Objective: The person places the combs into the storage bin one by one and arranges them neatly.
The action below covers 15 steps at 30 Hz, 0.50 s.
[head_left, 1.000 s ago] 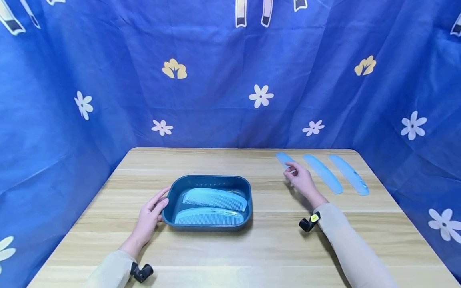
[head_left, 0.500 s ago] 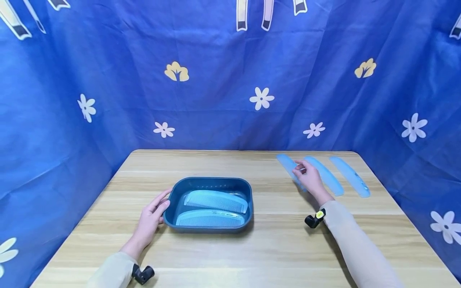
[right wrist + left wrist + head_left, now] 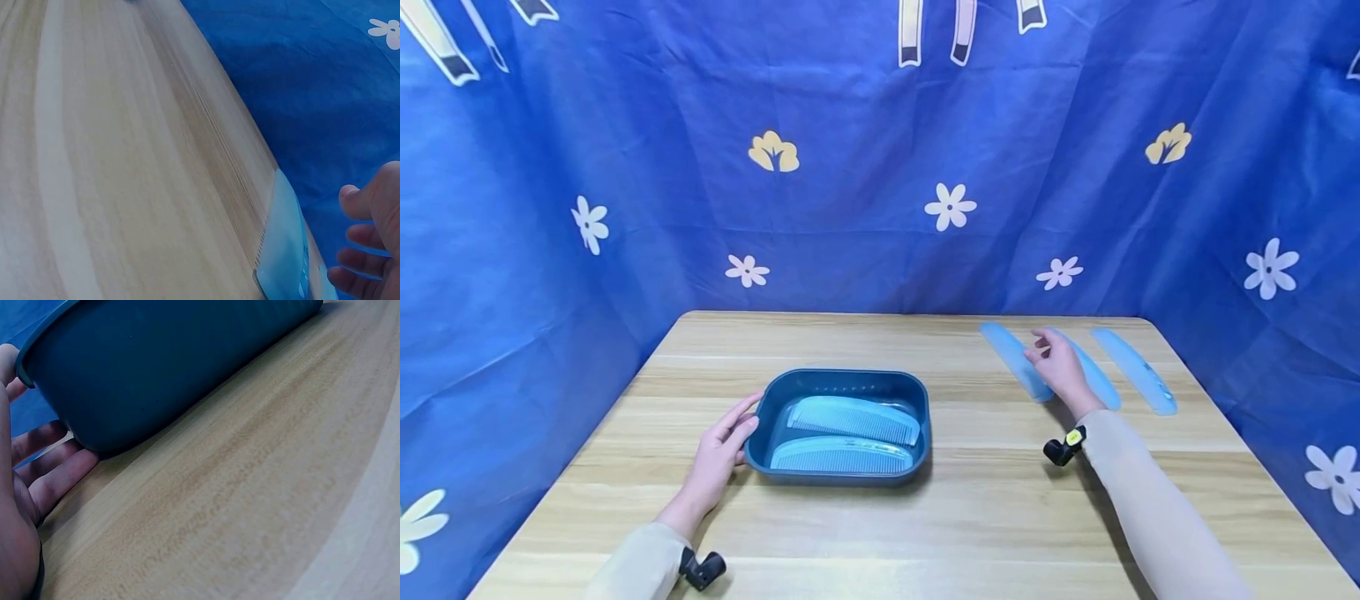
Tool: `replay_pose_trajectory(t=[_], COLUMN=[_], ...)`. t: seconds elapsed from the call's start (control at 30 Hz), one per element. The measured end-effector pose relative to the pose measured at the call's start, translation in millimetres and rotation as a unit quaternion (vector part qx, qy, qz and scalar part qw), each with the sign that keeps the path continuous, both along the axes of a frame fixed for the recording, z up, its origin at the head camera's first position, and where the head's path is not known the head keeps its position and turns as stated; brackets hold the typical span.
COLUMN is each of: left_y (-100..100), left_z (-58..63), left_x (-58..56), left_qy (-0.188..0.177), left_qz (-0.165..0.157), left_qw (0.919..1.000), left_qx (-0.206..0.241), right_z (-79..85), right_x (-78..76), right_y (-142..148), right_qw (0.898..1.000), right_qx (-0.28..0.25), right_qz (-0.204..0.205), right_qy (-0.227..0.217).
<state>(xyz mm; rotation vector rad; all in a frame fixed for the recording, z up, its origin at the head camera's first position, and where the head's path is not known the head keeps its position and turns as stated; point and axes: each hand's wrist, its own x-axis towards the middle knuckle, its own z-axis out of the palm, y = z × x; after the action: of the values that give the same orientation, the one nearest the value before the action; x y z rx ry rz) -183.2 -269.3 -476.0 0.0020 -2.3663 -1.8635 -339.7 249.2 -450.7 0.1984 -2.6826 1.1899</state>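
My left hand (image 3: pixel 718 446) rests against the left end of a dark blue plastic basin (image 3: pixel 846 479); in the left wrist view its straight fingers (image 3: pixel 62 478) touch the lower wall (image 3: pixel 156 369), with the thumb side at the rim. Inside lie two light blue combs, a rear comb (image 3: pixel 853 414) and a front comb (image 3: pixel 842 454). My right hand (image 3: pixel 1060 367), loosely bent and holding nothing, is over the middle one of three more combs, partly hiding this middle comb (image 3: pixel 1101 383). A left comb (image 3: pixel 1015 360) and a right comb (image 3: pixel 1133 369) flank it.
Everything stands on a wood-grain table (image 3: pixel 970 533). A blue curtain (image 3: pixel 850 183) with white flowers hangs behind the table and along both sides. Black wrist cameras sit on the left sleeve (image 3: pixel 640 567) and the right sleeve (image 3: pixel 1157 500).
My right hand has moved right, from the left comb of the row to over the middle comb, uncovering the left one. The left hand stays at the basin. The head view has shifted slightly.
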Motion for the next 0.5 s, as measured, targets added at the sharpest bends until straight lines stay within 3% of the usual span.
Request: replay_pose_trajectory(t=[0.5], left_y=[0.4], left_z=[1.3], left_x=[0.6], left_qy=[-0.002], left_qz=[0.0], left_qw=[1.0], left_qx=[0.002], right_z=[-2.0], right_x=[-4.6], right_y=[0.7], right_qw=[1.0], right_qx=[0.017], right_qz=[-0.011], right_qy=[-0.003])
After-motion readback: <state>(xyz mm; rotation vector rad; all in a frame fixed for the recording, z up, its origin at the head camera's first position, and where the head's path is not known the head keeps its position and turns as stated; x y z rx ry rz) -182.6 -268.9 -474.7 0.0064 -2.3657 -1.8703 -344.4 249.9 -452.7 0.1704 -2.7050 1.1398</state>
